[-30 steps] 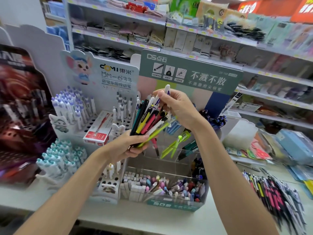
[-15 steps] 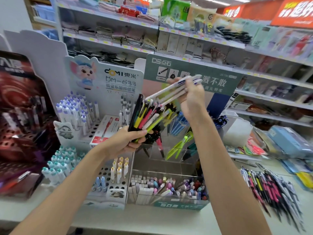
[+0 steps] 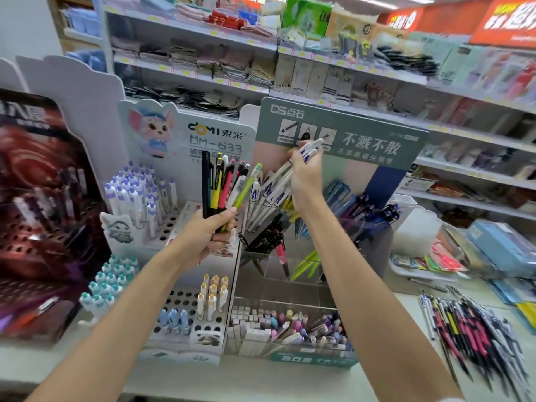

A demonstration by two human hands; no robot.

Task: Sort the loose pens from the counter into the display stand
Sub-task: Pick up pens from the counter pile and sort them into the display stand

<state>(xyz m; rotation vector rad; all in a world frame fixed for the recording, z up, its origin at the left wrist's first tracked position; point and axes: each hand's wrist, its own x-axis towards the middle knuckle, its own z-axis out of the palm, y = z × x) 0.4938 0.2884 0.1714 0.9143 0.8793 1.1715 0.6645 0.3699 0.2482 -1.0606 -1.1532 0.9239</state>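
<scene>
The left hand (image 3: 213,230) is closed tight around a mixed bundle of pens (image 3: 226,184), holding them upright by their lower ends so the tops fan out above the fist: black, yellow, pink, white and a lime green one leaning toward one o'clock. The right hand (image 3: 304,172), up at about twelve o'clock from the middle of the scene, is pinched around a few white pens with blue bands (image 3: 293,166). They slant down toward seven o'clock, and their lower ends reach in among more white pens already standing in the upper clear compartment of the display stand (image 3: 342,134), the one with the grey-green header card.

Below that compartment, the stand's clear bins (image 3: 275,265) hold black, pink and lime green pens, each kind in its own section, with blue ones further to the three o'clock side. At the stand's foot a low tray (image 3: 290,329) is crowded with small pastel items, too blurred to name.

Beside the left hand, at its nine o'clock, a white cardboard rack (image 3: 150,198) carries rows of purple-capped pens in holes, with teal-capped and yellow-capped ones lower down.

On the counter (image 3: 261,381), at about four o'clock from the stand, a loose heap of pens (image 3: 470,326) lies spread out, mostly black and pink, well apart from both hands. Shelves of packaged goods (image 3: 319,71) fill the wall behind.
</scene>
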